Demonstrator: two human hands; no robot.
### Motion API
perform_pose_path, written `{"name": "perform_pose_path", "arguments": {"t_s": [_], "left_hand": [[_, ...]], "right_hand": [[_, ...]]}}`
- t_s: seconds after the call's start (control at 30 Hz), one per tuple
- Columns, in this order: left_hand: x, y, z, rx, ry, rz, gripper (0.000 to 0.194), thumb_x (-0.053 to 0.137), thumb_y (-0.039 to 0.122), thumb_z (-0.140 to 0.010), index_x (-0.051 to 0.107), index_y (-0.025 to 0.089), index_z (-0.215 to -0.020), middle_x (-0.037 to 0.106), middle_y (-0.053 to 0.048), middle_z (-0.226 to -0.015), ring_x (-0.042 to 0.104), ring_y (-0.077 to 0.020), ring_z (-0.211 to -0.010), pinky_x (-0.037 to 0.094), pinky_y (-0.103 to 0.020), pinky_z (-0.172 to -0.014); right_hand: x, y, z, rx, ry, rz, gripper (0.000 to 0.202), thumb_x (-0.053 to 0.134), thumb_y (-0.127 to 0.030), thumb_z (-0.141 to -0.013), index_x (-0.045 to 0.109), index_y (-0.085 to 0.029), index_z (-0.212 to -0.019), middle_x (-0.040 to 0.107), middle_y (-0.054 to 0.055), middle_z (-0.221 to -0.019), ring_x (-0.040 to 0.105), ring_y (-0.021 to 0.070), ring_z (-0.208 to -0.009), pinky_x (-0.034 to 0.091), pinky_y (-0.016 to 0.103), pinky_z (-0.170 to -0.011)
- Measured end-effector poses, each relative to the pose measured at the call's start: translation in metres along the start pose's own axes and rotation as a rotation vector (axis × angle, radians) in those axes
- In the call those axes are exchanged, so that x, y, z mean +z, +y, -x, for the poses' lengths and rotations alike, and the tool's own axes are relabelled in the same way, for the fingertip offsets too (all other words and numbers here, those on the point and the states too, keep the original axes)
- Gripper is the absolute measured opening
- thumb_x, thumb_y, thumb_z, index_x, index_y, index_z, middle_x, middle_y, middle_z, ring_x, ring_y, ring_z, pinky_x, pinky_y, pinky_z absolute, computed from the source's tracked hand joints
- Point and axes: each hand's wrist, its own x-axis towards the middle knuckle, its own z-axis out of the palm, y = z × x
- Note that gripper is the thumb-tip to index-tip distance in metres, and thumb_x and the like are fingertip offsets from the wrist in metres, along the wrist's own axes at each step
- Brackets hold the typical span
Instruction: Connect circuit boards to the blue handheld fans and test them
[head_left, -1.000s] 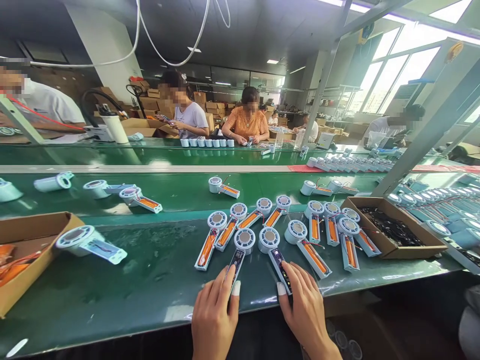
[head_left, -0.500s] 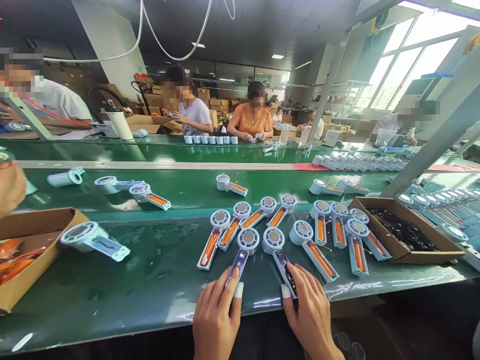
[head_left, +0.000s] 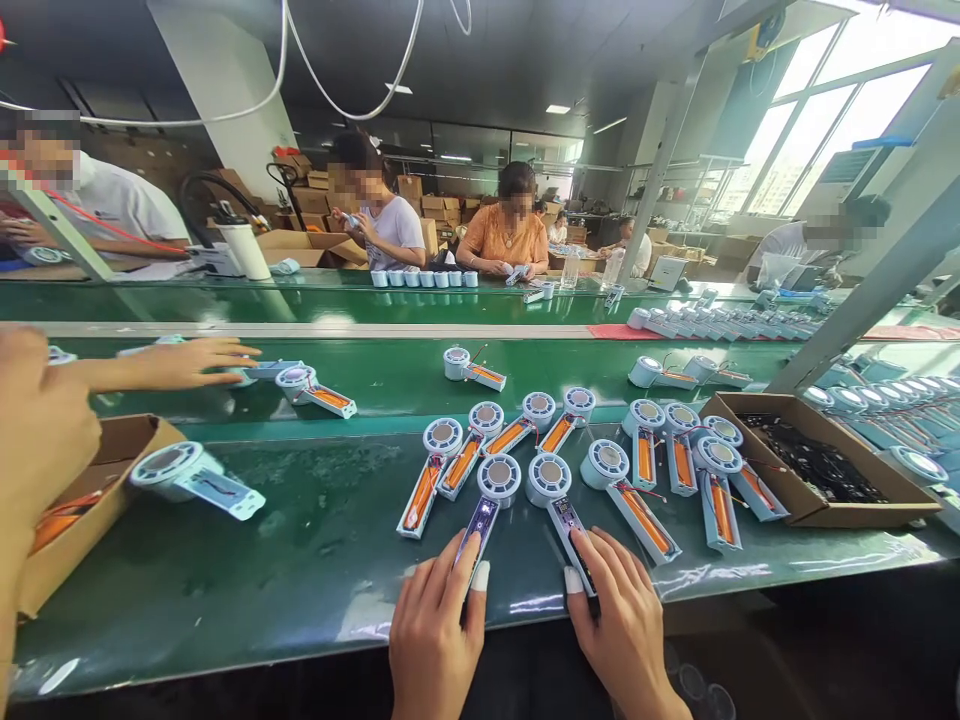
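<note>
Near the bench's front edge, my left hand (head_left: pixel 441 625) grips the handle of a light-blue handheld fan (head_left: pixel 499 480) between index finger and thumb. A purple circuit board lies in that open handle. My right hand (head_left: pixel 619 620) pinches the handle of a second handheld fan (head_left: pixel 549 480), which also has a circuit board along it. Both thumbs wear white fingertip covers. The two round heads lie side by side, pointing away from me. Just beyond is a row of similar fans (head_left: pixel 442 437) with orange batteries in their handles; another such fan (head_left: pixel 605 461) lies right of my right hand.
A cardboard box of black parts (head_left: pixel 817 505) stands right, another box (head_left: pixel 105 530) with orange batteries left. A fan without a battery (head_left: pixel 176 470) lies beside it. More fans (head_left: pixel 296 380) rest on the green belt. A co-worker's arms (head_left: pixel 165 365) reach in from the left; other people sit opposite.
A co-worker's arms have come further in from the left, one hand now over the fans on the belt. My hands stay on the same two fans, with little visible movement.
</note>
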Motion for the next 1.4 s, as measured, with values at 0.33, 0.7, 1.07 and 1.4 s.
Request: {"name": "perform_pose_path", "arguments": {"t_s": [0.33,0.7,1.07,1.4], "left_hand": [[-0.0008,-0.0002,-0.0005,0.014,-0.022,0.002,0.029,0.048,0.016,-0.102,0.062,0.014,-0.128,0.076,-0.01,-0.114,0.068,-0.0208,-0.093,0.048,-0.032,-0.082],[-0.0002,0.0001,-0.0001,0.01,-0.015,0.009,0.029,0.05,0.016,-0.102,0.062,0.013,-0.128,0.076,-0.01,-0.113,0.068,-0.0209,-0.091,0.048,-0.033,-0.083],[-0.0011,-0.0004,-0.0002,0.025,-0.035,0.008,0.031,0.047,0.018,-0.103,0.059,0.012,-0.13,0.075,-0.011,-0.115,0.067,-0.0212,-0.093,0.047,-0.032,-0.083],[0.0007,-0.0024,0.0032,-0.013,-0.063,0.035,0.035,0.048,0.017,-0.102,0.055,0.016,-0.136,0.073,-0.01,-0.119,0.067,-0.022,-0.096,0.048,-0.033,-0.085]], "right_hand": [[-0.0001,0.0003,0.0002,-0.005,-0.006,0.012,0.049,0.046,-0.017,-0.092,0.05,-0.017,-0.14,0.069,0.012,-0.123,0.063,0.0308,-0.116,0.052,0.047,-0.091],[-0.0005,0.0002,-0.0019,-0.007,-0.015,0.004,0.044,0.048,-0.019,-0.095,0.051,-0.018,-0.138,0.07,0.011,-0.122,0.063,0.0304,-0.116,0.051,0.047,-0.092],[-0.0029,0.0011,-0.0003,0.0,-0.062,0.002,0.05,0.046,-0.018,-0.094,0.045,-0.016,-0.144,0.066,0.011,-0.128,0.06,0.0304,-0.12,0.052,0.047,-0.093],[-0.0052,-0.0008,-0.0042,0.042,-0.1,-0.024,0.06,0.049,-0.017,-0.092,0.039,-0.021,-0.151,0.066,0.009,-0.13,0.059,0.0304,-0.118,0.052,0.049,-0.094]]}}
